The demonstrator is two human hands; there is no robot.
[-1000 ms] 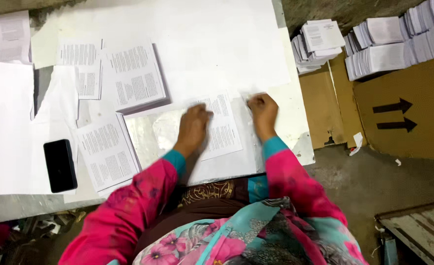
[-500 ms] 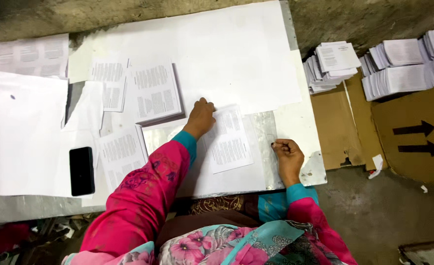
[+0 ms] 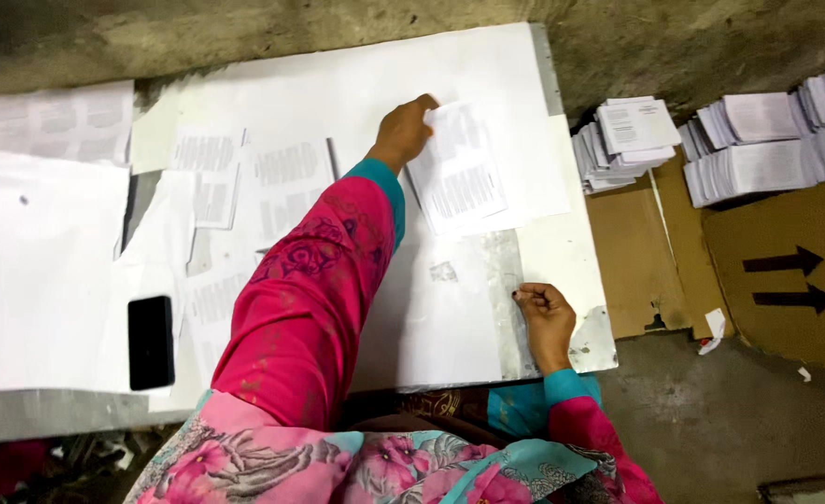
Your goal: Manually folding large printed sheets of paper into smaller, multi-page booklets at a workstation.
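Phone [image 3: 150,342], black, lies far left on loose white sheets [image 3: 53,271] near the table edge, and a tug on those sheets could probably carry it off. Further right, the left hand [image 3: 401,133] is stretched across the table [image 3: 338,84], fingers pinching the top corner of 1 printed leaflet [image 3: 459,173]; held so lightly, it could slip or crease. The leaflet is white, with grey blocks of text, slightly tilted, on the table's right part. Near the front edge, the right hand [image 3: 545,313] rests clenched, apparently empty.
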